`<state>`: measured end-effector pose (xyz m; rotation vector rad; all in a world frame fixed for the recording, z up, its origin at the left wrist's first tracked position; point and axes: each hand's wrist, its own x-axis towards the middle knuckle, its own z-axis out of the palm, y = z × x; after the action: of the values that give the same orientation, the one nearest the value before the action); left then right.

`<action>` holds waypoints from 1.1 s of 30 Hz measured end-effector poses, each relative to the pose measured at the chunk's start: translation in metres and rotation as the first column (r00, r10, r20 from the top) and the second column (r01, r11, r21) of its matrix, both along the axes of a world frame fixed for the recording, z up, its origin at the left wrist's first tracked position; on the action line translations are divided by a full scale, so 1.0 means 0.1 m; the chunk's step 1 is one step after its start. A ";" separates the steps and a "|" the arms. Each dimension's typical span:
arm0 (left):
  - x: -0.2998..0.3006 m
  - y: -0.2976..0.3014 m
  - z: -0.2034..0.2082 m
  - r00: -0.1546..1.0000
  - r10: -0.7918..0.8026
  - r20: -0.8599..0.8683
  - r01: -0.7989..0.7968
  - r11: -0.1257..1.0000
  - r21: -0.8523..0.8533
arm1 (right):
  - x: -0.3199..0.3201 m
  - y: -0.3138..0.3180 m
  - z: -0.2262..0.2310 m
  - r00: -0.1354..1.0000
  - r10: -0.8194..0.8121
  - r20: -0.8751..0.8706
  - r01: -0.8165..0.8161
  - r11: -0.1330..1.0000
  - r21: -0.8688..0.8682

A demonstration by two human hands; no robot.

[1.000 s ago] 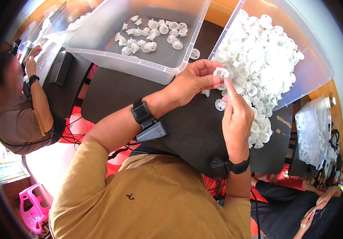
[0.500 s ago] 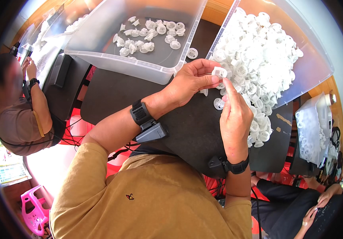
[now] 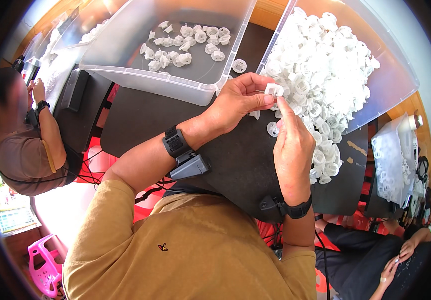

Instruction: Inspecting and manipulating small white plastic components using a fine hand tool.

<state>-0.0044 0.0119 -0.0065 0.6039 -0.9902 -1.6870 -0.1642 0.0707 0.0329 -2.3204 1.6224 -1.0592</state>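
A small white plastic part with a rounded rim and a square opening (image 3: 274,90) is pinched between the thumb and fingers of my left hand (image 3: 235,101). My right hand (image 3: 294,145) is just to the right, its index finger stretched out with the tip against the lower edge of that part. The other right fingers are loosely bent, and I make out nothing in them. Behind both hands lies a large heap of similar white parts (image 3: 320,65), spilling from a tipped clear bin (image 3: 398,80) onto the dark table (image 3: 225,170).
An upright clear bin (image 3: 148,80) at the back left holds several white parts. Loose parts lie on the table, one a round piece (image 3: 239,66) between the bins. Another clear tub (image 3: 388,160) stands at right. One person (image 3: 28,145) sits at left, another (image 3: 365,255) at lower right.
Almost nothing differs. Both hands keep the same hold and touch on the white plastic part, with the right hand shifted very slightly left.
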 end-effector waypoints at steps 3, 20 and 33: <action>0.00 0.01 0.00 1.000 0.012 0.007 -0.012 1.000 -0.027 | -0.02 0.01 0.00 1.000 0.018 -0.014 -0.017 1.000 0.016; -0.03 0.05 0.17 0.987 0.072 0.142 -0.057 0.993 -0.102 | -0.14 -0.06 0.07 0.996 0.076 0.045 -0.071 0.992 -0.100; 0.67 0.70 1.16 0.916 0.383 0.121 -0.157 0.619 -0.769 | -0.34 -0.10 -0.05 0.983 0.092 -0.161 -0.053 0.972 0.231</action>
<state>0.0628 0.0819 0.1096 0.3939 -1.5865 -0.7901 -0.1982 0.0603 0.0276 -2.3503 1.6043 -0.6379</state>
